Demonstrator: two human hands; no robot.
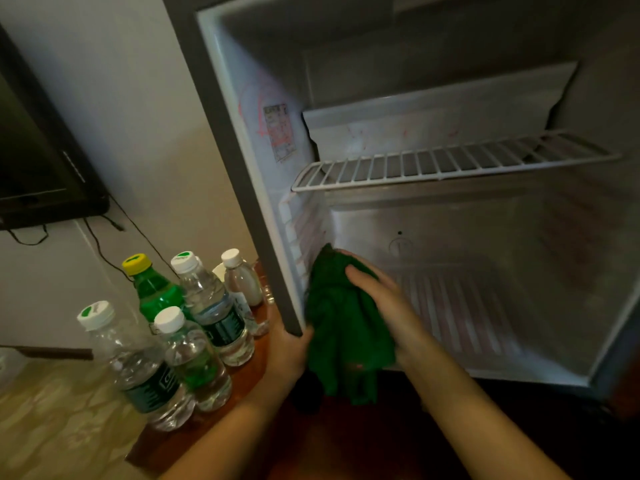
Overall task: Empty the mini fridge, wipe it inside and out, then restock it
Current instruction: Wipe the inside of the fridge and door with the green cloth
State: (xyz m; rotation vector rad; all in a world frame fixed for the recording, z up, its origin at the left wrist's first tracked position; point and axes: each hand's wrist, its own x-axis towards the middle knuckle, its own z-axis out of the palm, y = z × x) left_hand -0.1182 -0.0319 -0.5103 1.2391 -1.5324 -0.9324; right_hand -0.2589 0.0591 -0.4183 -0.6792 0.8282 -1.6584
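The mini fridge (228, 140) stands open in front of me, its inside bare apart from a white wire shelf (450, 164). My right hand (384, 303) reaches into the lower compartment and presses a green cloth (343, 327) against the lower left inner wall. The cloth hangs down over the fridge's front lip. My left hand (289, 351) grips the bottom corner of the fridge's grey left edge, thumb curled round it.
Several water bottles (207, 306) with white caps and a green soda bottle (156, 289) with a yellow cap stand on the wooden surface (242, 386) left of the fridge. A dark screen (38, 161) with cables hangs on the left wall.
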